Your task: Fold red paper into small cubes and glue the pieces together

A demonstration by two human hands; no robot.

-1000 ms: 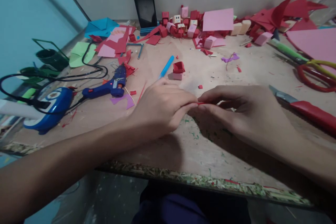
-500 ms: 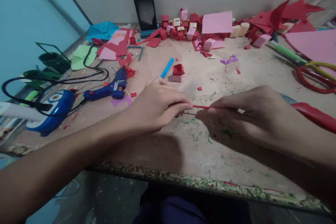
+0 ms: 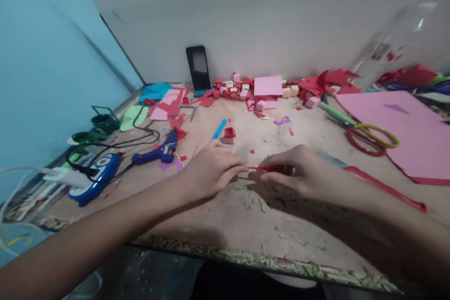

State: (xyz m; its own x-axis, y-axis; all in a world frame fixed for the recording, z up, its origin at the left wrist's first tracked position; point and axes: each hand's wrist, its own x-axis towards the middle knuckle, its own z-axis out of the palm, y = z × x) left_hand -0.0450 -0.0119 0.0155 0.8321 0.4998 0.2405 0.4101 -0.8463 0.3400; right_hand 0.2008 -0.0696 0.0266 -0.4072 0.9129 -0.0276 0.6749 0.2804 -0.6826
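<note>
Pinched in the fingers of my left hand [image 3: 213,166] is one end of a thin red strip [image 3: 256,168], perhaps rolled paper. Its other end runs to the fingertips of my right hand [image 3: 302,171], whose thumb and forefinger are curled loosely about it, with a gap behind the tips. Both hands are low over the table. Just beyond them lie a small open red box [image 3: 229,132] on a pink block [image 3: 228,141], a blue stick [image 3: 220,129] and a tiny red scrap [image 3: 252,151].
On the left, a blue glue gun [image 3: 154,152] trails its cord to a blue power strip [image 3: 94,178]. A phone [image 3: 198,68] leans against the wall beside several small red and pink cubes [image 3: 234,89]. To the right are scissors [image 3: 367,150], a red-handled knife [image 3: 386,187] and pink paper [image 3: 418,140].
The head view has tilted up and drawn back, showing more wall and a bottle. My right thumb and forefinger have moved farther apart around the strip; my left hand still pinches it.
</note>
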